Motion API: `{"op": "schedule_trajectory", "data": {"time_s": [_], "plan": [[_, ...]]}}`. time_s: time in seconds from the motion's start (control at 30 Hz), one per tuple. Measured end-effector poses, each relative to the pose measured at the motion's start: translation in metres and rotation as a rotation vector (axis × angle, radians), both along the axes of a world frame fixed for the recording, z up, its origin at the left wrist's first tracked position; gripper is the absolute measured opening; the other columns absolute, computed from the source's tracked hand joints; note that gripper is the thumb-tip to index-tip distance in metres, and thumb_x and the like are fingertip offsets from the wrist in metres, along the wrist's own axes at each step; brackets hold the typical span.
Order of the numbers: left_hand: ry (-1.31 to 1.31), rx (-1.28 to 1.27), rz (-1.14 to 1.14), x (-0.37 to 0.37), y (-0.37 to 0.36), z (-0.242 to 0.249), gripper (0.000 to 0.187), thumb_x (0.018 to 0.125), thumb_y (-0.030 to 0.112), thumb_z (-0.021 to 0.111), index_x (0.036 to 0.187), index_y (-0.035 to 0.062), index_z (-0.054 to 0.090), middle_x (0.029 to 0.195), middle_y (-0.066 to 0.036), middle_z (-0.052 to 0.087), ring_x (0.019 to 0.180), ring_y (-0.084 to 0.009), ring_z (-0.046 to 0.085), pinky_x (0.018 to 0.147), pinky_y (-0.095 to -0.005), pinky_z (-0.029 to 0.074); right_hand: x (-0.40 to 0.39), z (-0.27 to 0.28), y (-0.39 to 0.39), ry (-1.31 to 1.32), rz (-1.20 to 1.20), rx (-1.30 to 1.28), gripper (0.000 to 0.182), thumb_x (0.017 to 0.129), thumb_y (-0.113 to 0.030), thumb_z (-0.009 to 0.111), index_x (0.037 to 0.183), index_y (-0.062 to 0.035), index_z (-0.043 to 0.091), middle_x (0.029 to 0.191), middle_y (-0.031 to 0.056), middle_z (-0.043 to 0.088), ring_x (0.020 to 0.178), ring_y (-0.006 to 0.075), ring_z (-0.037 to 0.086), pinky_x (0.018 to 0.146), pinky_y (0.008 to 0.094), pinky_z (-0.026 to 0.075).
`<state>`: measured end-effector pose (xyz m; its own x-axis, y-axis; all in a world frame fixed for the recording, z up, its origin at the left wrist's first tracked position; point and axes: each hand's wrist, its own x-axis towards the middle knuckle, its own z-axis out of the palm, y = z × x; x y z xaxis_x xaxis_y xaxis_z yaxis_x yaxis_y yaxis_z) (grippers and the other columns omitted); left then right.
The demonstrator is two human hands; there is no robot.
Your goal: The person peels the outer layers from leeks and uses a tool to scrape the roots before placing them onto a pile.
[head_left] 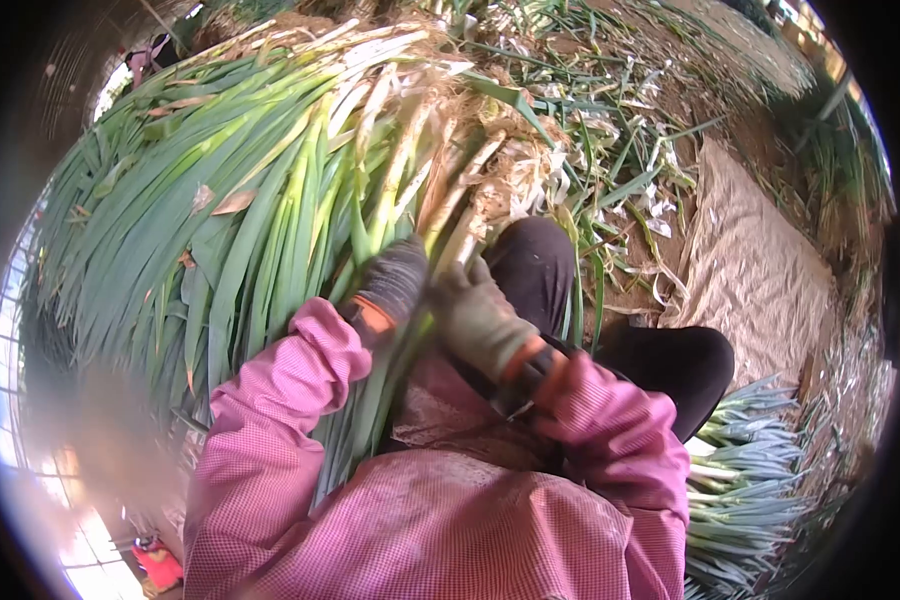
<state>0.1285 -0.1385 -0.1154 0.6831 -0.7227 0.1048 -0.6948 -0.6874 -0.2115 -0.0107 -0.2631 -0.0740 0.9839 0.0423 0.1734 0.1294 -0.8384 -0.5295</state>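
head view: the gloved right hand (478, 318) was half closed, fingers curled round a pale onion stalk (464, 236), roots toward one o'clock. the gloved left hand (393, 280) was curled nearly shut just beside it, perhaps on its leaves, though blur hid the grip. an onion pile (260, 180) spread toward ten o'clock; a cloth (760, 260) lay at two, more onions (745, 485) at four.

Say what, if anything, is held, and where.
The right hand holds a leek by its pale stalk near the roots; what the left hand holds is unclear.
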Motion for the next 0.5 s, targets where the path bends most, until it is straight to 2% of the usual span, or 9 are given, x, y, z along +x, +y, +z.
{"op": "schedule_trajectory", "data": {"time_s": [0.03, 0.1, 0.13, 0.23, 0.3, 0.33, 0.4, 0.47, 0.5], "plan": [[0.068, -0.022, 0.161, -0.003, 0.001, 0.019, 0.019, 0.083, 0.009, 0.056, 0.100, 0.0009, 0.052, 0.069, -0.015, 0.062, 0.064, -0.0305, 0.066, 0.057, -0.0423, 0.053, 0.022, -0.022, 0.005, 0.004, -0.030, 0.029, 0.029, 0.082, -0.016, 0.058, 0.109, -0.0065, 0.065, 0.115, 0.0121, 0.059, 0.116, 0.0314, 0.049, 0.091, 0.0481, 0.043], [0.059, -0.027, 0.272, -0.008, 0.008, 0.048, 0.018, 0.086, 0.009, 0.053, 0.104, 0.0025, 0.052, 0.084, -0.017, 0.064, 0.071, -0.0309, 0.066, 0.057, -0.0417, 0.053, 0.050, -0.026, 0.002, -0.040, 0.137, -0.355, 0.029, 0.083, -0.017, 0.057, 0.108, -0.0060, 0.066, 0.112, 0.0120, 0.059, 0.111, 0.0315, 0.051, 0.086, 0.0477, 0.045], [0.028, 0.002, 0.315, -0.008, 0.010, 0.053, 0.019, 0.086, 0.009, 0.053, 0.105, 0.0034, 0.053, 0.092, -0.017, 0.064, 0.076, -0.0305, 0.066, 0.058, -0.0417, 0.053, 0.057, -0.011, 0.000, 0.103, 0.189, -0.411, 0.030, 0.083, -0.017, 0.058, 0.110, -0.0059, 0.065, 0.112, 0.0117, 0.058, 0.110, 0.0309, 0.051, 0.084, 0.0471, 0.045], [-0.231, -0.132, 0.017, -0.010, 0.012, 0.042, 0.020, 0.082, 0.013, 0.056, 0.101, 0.0053, 0.056, 0.094, -0.010, 0.060, 0.088, -0.0222, 0.062, 0.061, -0.0407, 0.052, 0.063, 0.026, -0.007, 0.471, 0.264, -0.587, 0.039, 0.082, -0.014, 0.058, 0.120, -0.0033, 0.058, 0.115, 0.0093, 0.057, 0.106, 0.0289, 0.051, 0.077, 0.0459, 0.045], [-0.287, -0.042, -0.159, -0.016, 0.011, 0.039, 0.021, 0.080, 0.014, 0.056, 0.100, 0.0063, 0.057, 0.096, -0.010, 0.059, 0.092, -0.0222, 0.059, 0.065, -0.0386, 0.052, 0.067, 0.010, -0.022, 0.376, 0.165, -0.621, 0.042, 0.085, -0.017, 0.058, 0.125, -0.0051, 0.055, 0.123, 0.0139, 0.054, 0.104, 0.0319, 0.059, 0.081, 0.0514, 0.048], [-0.321, 0.005, -0.249, -0.017, 0.012, 0.039, 0.022, 0.080, 0.015, 0.056, 0.100, 0.0067, 0.057, 0.097, -0.010, 0.059, 0.095, -0.0222, 0.058, 0.067, -0.0376, 0.051, 0.074, -0.019, -0.033, 0.356, 0.059, -0.507, 0.050, 0.084, -0.016, 0.061, 0.131, -0.0046, 0.048, 0.129, 0.0153, 0.048, 0.107, 0.0343, 0.058, 0.085, 0.0526, 0.048], [-0.115, -0.001, -0.322, -0.014, 0.017, 0.032, 0.025, 0.078, 0.013, 0.058, 0.102, 0.0063, 0.059, 0.096, -0.011, 0.059, 0.092, -0.0272, 0.060, 0.065, -0.0391, 0.052, 0.087, -0.076, -0.056, 0.278, -0.138, -0.253, 0.070, 0.081, -0.014, 0.066, 0.143, -0.0037, 0.034, 0.141, 0.0180, 0.037, 0.115, 0.0389, 0.056, 0.091, 0.0551, 0.048], [-0.010, -0.097, -0.436, -0.013, 0.019, 0.029, 0.024, 0.079, 0.013, 0.058, 0.102, 0.0044, 0.059, 0.093, -0.013, 0.060, 0.087, -0.0270, 0.062, 0.062, -0.0401, 0.052, 0.054, 0.019, -0.041, 0.157, -0.141, -0.581, 0.081, 0.079, -0.014, 0.069, 0.147, -0.0033, 0.026, 0.144, 0.0192, 0.032, 0.121, 0.0413, 0.051, 0.093, 0.0534, 0.048], [0.097, -0.025, -0.371, -0.020, 0.018, 0.036, 0.024, 0.080, 0.015, 0.058, 0.102, 0.0031, 0.059, 0.091, -0.014, 0.060, 0.082, -0.0274, 0.062, 0.060, -0.0409, 0.051, 0.051, 0.037, -0.036, 0.253, -0.192, -0.572, 0.091, 0.077, -0.019, 0.072, 0.149, -0.0007, 0.020, 0.144, 0.0213, 0.033, 0.127, 0.0418, 0.045, 0.094, 0.0458, 0.049]]}}
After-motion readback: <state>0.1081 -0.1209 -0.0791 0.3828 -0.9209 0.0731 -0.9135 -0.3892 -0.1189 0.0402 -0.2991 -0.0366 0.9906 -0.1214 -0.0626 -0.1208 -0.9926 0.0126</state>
